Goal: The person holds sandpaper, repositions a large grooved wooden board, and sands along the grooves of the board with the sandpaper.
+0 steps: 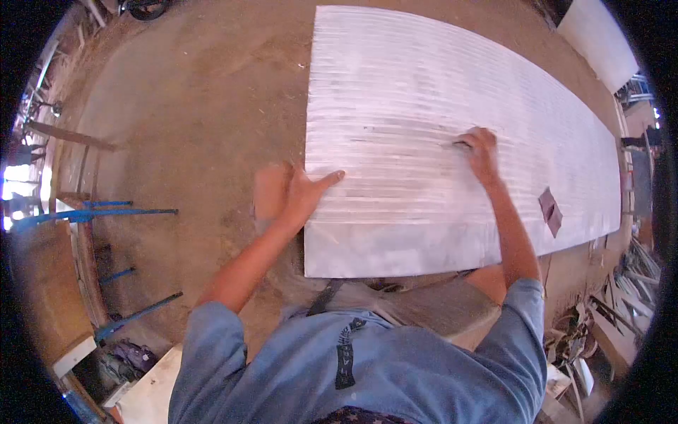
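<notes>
A long white panel [395,251] with fine parallel grooves lies in front of me, with a smooth strip along its near side. My left hand [305,194] grips the panel's left edge, thumb laid on top and the other fingers partly hidden at the side. Over the grooves, my right hand [483,157] is closed in a pinch on a small dark piece of sandpaper [462,144], pressed against the surface. Most of that piece is covered by the fingers. A creased reddish-brown sheet of sandpaper [550,212] rests on the panel to the right of my forearm.
Bare brown ground [191,106] surrounds the panel. Blue metal legs [134,212] stick out at the left. Scrap wood strips [621,304] are heaped at the right. A pale board [600,42] leans at the far right, and a wheel [145,8] shows at the top left.
</notes>
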### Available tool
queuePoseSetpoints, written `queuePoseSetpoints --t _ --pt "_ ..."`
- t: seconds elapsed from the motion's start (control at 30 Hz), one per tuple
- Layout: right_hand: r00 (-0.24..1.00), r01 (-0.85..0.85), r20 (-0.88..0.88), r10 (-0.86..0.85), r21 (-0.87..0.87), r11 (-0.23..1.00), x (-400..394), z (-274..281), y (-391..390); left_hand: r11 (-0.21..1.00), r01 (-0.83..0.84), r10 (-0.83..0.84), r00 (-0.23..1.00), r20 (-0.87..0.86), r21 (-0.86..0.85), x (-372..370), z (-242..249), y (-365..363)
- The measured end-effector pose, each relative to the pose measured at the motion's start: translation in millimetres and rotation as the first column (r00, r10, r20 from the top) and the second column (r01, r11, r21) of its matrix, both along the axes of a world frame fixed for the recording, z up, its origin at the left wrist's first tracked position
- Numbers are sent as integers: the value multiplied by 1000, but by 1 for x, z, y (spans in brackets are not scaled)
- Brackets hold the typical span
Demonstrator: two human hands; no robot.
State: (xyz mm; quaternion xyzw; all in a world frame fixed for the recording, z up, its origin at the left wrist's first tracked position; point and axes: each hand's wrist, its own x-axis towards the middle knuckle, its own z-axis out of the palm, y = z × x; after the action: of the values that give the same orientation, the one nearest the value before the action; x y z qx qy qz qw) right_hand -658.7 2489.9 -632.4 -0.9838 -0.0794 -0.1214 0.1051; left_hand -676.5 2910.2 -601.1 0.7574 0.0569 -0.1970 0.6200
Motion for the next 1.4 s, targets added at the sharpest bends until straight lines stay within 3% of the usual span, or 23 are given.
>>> queuePoseSetpoints --t 0.07,0.13,0.17,0.23,0.33,0.53,0.57,0.63,0.7,0.77,0.8,0.87,0.93,1.03,1.07,1.1,1.13,1.17,1.2,1.23,1.27,1.3,1.4 --pt "985 -165 -39 167 43 985 24 -18 63 994 21 -22 1000 5 107 -1 43 -1" --pt "935 -352 145 324 273 895 48 -24 170 980 41 -40 999 -9 192 -2 37 0" --pt "920 -387 149 364 177 905 62 -23 219 971 52 -50 999 -17 234 -2 34 0" --pt "882 -470 146 447 224 854 77 -11 287 997 -41 34 993 114 64 -3 -7 5" --pt "847 -527 227 480 246 813 76 -6 272 1000 -21 19 996 85 20 -1 -16 7" --pt "975 -187 -108 192 60 981 35 18 130 996 -77 77 997 -5 36 0 -35 7" --pt "969 -170 -168 179 67 983 36 18 133 996 -73 74 997 -13 52 1 -34 7" --pt "942 -331 33 333 223 917 55 -18 192 997 -51 50 999 18 64 1 -29 7" --pt "898 -435 171 406 190 880 84 -48 269 996 -36 31 998 63 77 0 -27 8" --pt "882 -457 -93 462 66 887 83 8 312 996 -87 75 966 245 37 -2 -39 8" --pt "893 -439 -85 443 59 897 79 12 303 996 -91 80 947 310 19 -1 -42 8" --pt "916 -401 64 396 190 896 65 12 256 999 6 -6 1000 -5 50 0 -43 10" --pt "955 -296 27 295 96 950 49 -5 165 980 68 -61 997 -39 188 -5 45 1" --pt "994 69 -68 -88 -241 968 3 30 53 966 -3 -4 1000 28 260 -14 -5 2" --pt "985 145 -52 -165 -273 951 -16 47 31 893 -142 -85 879 469 427 -19 -16 1" --pt "981 175 -33 -192 -277 945 -28 51 32 807 -346 -231 560 795 478 -19 -19 -5" --pt "982 191 18 -191 3 982 -39 52 44 821 -332 -235 546 804 465 -22 -14 -19" --pt "978 177 60 -201 284 943 -56 50 63 963 26 -194 753 629 267 -35 -5 -39" --pt "974 202 7 -226 421 885 -74 66 105 949 312 -269 884 382 -54 -54 5 -59" --pt "978 137 92 -188 402 906 -94 60 137 850 302 -216 947 238 -432 -71 16 -80" --pt "981 -21 184 -66 434 901 -112 57 160 805 163 -116 986 118 -571 -84 6 -96" --pt "994 69 33 -105 557 827 -128 67 194 740 7 -32 999 -24 -672 -94 -4 -106" --pt "994 47 47 -96 616 786 -172 70 223 789 -100 -61 969 -239 -606 -95 28 -84"
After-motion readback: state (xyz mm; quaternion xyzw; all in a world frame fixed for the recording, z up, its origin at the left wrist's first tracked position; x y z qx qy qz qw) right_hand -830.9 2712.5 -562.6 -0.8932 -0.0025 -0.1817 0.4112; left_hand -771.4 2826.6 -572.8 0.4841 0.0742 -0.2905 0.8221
